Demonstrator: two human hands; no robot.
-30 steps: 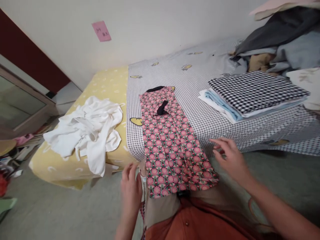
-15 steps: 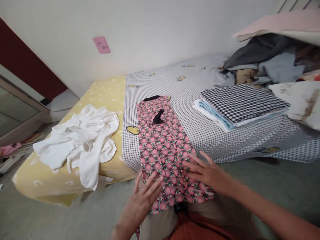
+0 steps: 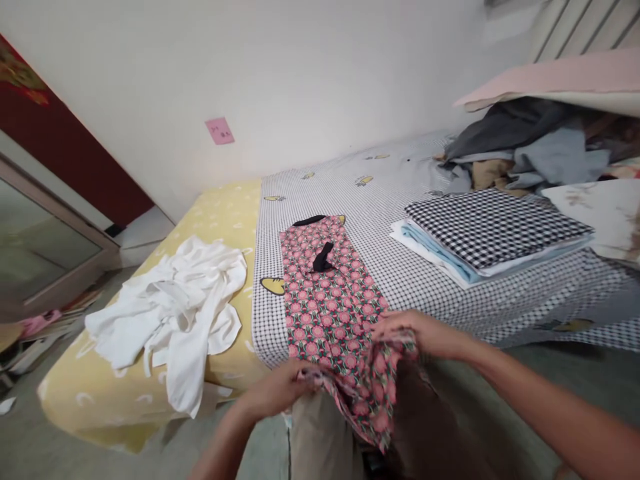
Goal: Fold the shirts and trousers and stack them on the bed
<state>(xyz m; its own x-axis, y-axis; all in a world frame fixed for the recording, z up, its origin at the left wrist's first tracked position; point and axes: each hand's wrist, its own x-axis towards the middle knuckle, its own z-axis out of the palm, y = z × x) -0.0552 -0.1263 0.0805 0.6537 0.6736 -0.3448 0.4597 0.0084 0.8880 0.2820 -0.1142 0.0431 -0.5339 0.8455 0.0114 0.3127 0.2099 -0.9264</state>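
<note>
A pink floral garment (image 3: 327, 300) with a black neckband and a black strip of cloth lies lengthwise over the bed's front edge. Its lower end is lifted and bunched above my lap. My left hand (image 3: 280, 390) is closed on the left side of that end. On the right side, my right hand (image 3: 407, 330) grips the cloth, its fingertips partly hidden by folds. Between the two hands the hem sags toward my knees.
A crumpled white cloth (image 3: 175, 313) lies on the yellow sheet (image 3: 230, 200) at the left. To the right, a folded stack topped with black-and-white checked cloth (image 3: 500, 223) sits on the checked sheet (image 3: 320, 190). Behind it is a heap of clothes (image 3: 530, 143).
Both hands were spread flat over the garment's lower part; now they are closed on its lower sides. That end has been raised and gathered. The view has tilted up slightly.
</note>
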